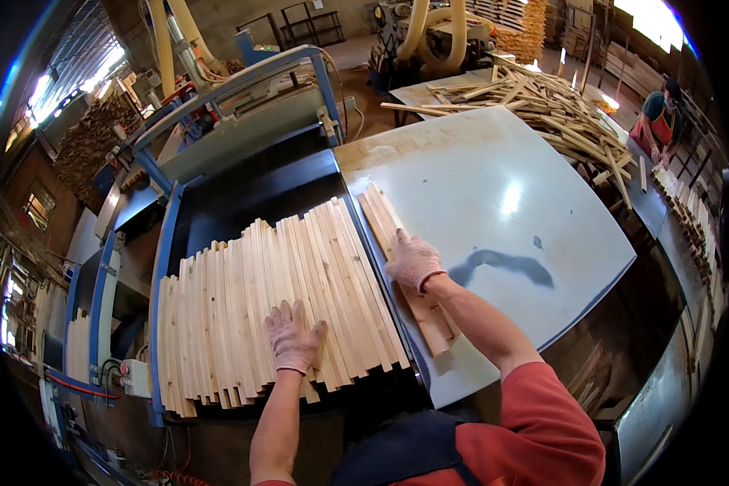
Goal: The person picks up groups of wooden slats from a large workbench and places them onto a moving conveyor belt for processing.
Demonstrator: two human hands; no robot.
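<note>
A broad row of pale wooden strips (227, 316) lies side by side on the dark bed of a blue-framed machine, their near ends uneven. My left hand (294, 336), in a light knitted glove, rests flat on this row with the fingers spread. On the smooth metal tabletop (494, 186) to the right lie a few more wooden strips (429, 320), close together along its left edge. My right hand (414, 259), gloved the same way, grips them from above; its fingertips are partly hidden.
The blue machine frame (330, 93) rises behind the row. A loose heap of wooden strips (559, 113) lies beyond the metal tabletop. At the far right a co-worker (654, 121) in a red apron stands by another row of strips (688, 211). A grey control box (136, 378) sits at lower left.
</note>
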